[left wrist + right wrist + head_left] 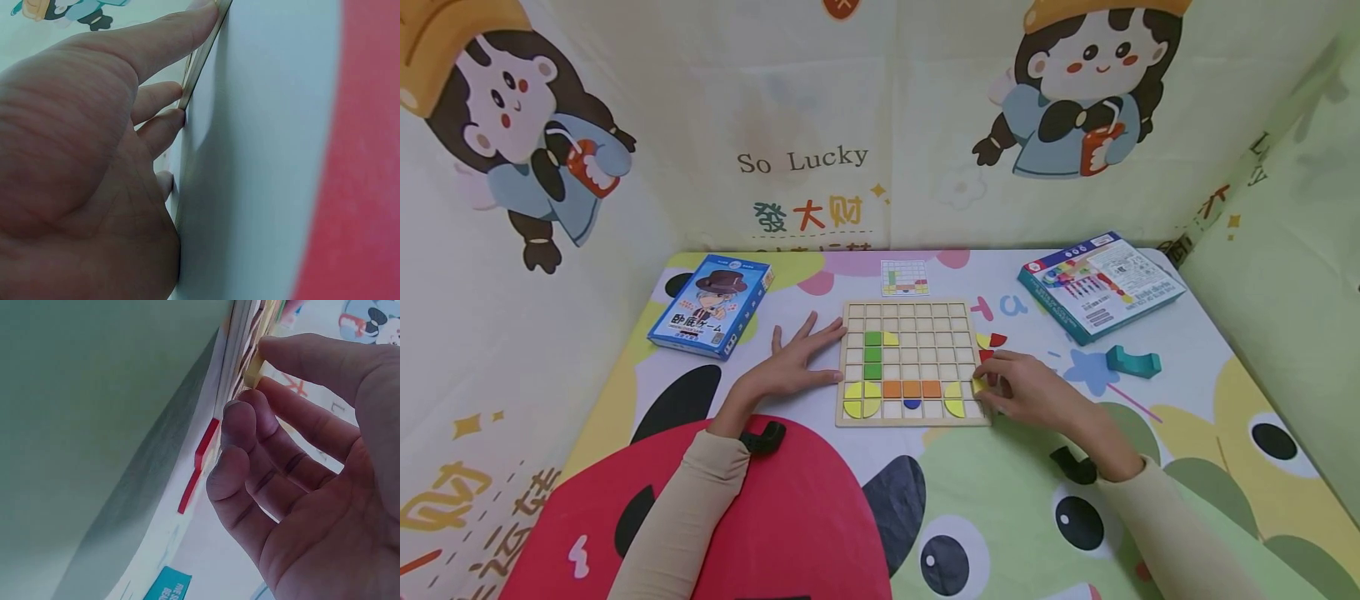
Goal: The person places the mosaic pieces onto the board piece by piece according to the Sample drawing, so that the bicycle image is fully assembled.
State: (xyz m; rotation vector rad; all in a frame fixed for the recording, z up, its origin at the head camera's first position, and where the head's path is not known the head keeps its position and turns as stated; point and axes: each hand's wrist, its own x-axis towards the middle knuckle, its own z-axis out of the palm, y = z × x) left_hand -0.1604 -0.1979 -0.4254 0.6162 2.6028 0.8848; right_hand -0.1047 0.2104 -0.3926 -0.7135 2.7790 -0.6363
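A wooden grid board (pixel 917 321) lies on the table. It carries green squares (pixel 872 354), orange squares (pixel 912 389), yellow curved pieces (pixel 861 400) and a blue half-round piece (pixel 912 404). My left hand (pixel 793 362) is spread, its thumb and fingertips touching the board's left edge. At the right edge, my right hand (pixel 1018 387) pinches a small yellow piece (pixel 254 370) between thumb and index finger. Its other fingers are loosely bent. Red pieces (pixel 206 444) lie beside the board, close to that hand.
A small pattern card (pixel 905 277) lies behind the board. To the left sits a blue game box (pixel 711 304), to the right a teal-sided box (pixel 1101 287). A teal curved block (pixel 1133 362) lies right of my right hand. Printed fabric walls (pixel 925 200) enclose the table.
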